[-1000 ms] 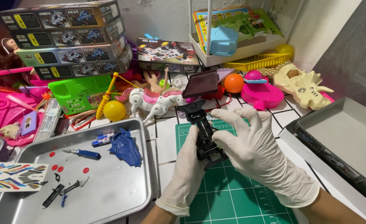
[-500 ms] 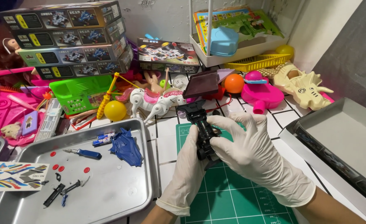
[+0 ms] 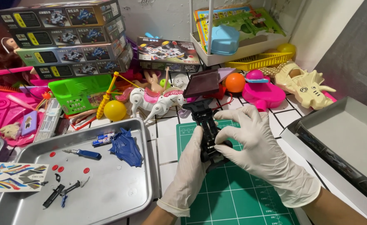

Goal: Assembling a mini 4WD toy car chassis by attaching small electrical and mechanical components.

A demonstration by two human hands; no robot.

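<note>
Both grips closed around black toy chassis (image 3: 207, 132)

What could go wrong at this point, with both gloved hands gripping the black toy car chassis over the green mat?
The black chassis is held off the green cutting mat by left hand and right hand; small parts could drop and roll among the toys. The metal tray of loose red pieces sits close to the left forearm and could be knocked.

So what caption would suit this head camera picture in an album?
Two gloved hands, left hand and right hand, grip a black toy car frame above a green cutting mat.
</note>
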